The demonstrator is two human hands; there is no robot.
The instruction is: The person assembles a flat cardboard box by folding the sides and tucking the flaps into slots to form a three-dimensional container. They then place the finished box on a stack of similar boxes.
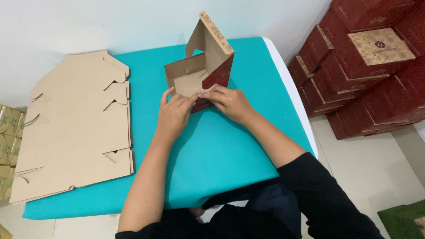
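A half-folded cardboard box [208,66], dark red outside and plain brown inside, stands on the teal table cover [212,146] with its lid flap raised. My left hand [175,113] presses on the box's near wall from the left, fingers curled over its edge. My right hand [230,102] grips the same near wall from the right. Both hands touch each other at the fingertips.
A stack of flat, unfolded brown box blanks [75,128] lies on the table's left part. Several finished dark red boxes [367,66] are piled on the floor at the right. More cartons [6,146] sit at the far left edge. A white wall is behind the table.
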